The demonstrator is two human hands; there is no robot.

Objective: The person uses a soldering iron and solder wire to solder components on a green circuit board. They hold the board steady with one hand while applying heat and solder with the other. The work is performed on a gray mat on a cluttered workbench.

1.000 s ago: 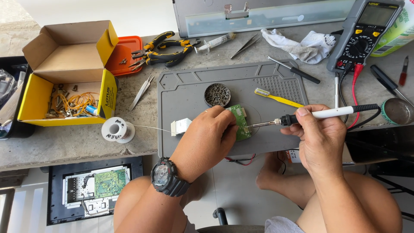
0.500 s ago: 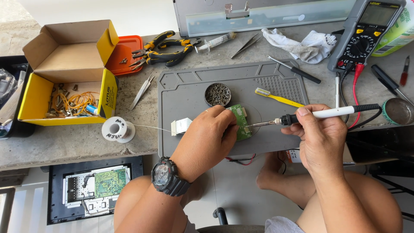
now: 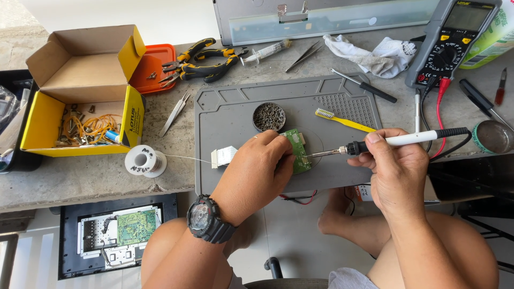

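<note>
A small green circuit board is being pinned flat near the front edge of the grey mat by the left hand, fingers closed on it, seemingly to keep it steady. A soldering iron is being gripped pen-style in the right hand, its tip being brought to the board's right edge. A solder spool is lying off the mat's left edge. An open yellow cardboard box, a dark label on its side, is sitting at the table's left end.

Green circuit board, grey mat
</note>
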